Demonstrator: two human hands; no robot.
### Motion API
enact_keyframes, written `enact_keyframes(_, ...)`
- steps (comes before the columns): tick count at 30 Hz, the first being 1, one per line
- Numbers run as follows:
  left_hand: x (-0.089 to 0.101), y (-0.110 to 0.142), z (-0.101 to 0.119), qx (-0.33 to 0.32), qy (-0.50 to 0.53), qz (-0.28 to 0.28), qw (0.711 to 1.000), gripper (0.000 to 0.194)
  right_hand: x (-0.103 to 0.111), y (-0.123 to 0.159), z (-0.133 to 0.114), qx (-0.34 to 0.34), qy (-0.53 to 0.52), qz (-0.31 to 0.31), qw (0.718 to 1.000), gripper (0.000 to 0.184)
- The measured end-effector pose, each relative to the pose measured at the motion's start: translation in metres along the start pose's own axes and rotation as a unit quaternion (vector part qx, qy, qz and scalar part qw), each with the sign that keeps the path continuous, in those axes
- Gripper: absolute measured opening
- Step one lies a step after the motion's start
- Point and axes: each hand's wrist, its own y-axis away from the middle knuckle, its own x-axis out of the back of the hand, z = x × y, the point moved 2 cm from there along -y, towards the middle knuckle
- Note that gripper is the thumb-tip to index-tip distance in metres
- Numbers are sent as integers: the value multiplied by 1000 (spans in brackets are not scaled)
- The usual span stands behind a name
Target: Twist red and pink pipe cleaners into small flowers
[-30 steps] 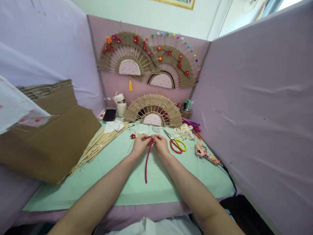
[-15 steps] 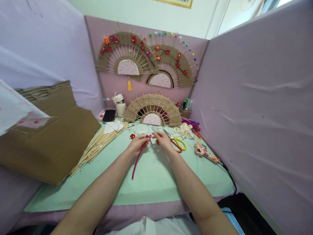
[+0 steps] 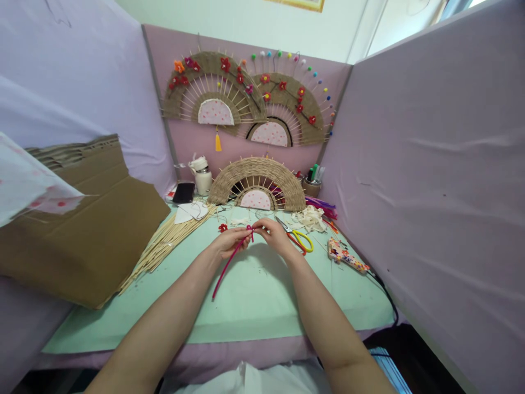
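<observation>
A magenta pipe cleaner (image 3: 226, 267) is pinched in my left hand (image 3: 231, 242) over the middle of the table. Its long straight end hangs down toward me, while the upper end is bent into small loops between my hands. My right hand (image 3: 271, 234) closes thumb and fingertips on the looped end from the right. A small red pipe-cleaner flower (image 3: 222, 227) lies just beyond my left hand. Scissors (image 3: 298, 238) with red and yellow handles rest to the right of my right hand.
A woven half-round fan (image 3: 257, 171) stands behind my hands, with more fans (image 3: 213, 65) on the pink board. Thin sticks (image 3: 166, 246) and a cardboard sheet (image 3: 82, 230) lie left. On the right are a floral-patterned glue gun (image 3: 346, 256), off-white strips (image 3: 309, 219) and a pen holder (image 3: 311, 188).
My right hand has moved left and closed on the looped end of the pipe cleaner. The hanging end has swung slightly left.
</observation>
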Motion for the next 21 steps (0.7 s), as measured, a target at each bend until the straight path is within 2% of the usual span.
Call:
enact_keyframes(3,0,-1,-1,-9,0,-2,1000,12,-1,0,1,14,40,-7,999,13)
enact_keyframes(12,-4,-3,-2,-46,-48,46,997,17,-1,1,1,36,96,-12,995,13)
enact_keyframes(21,-3,0,0,-75,-39,23,996,24,-1,0,-1,40,119,-10,992,16)
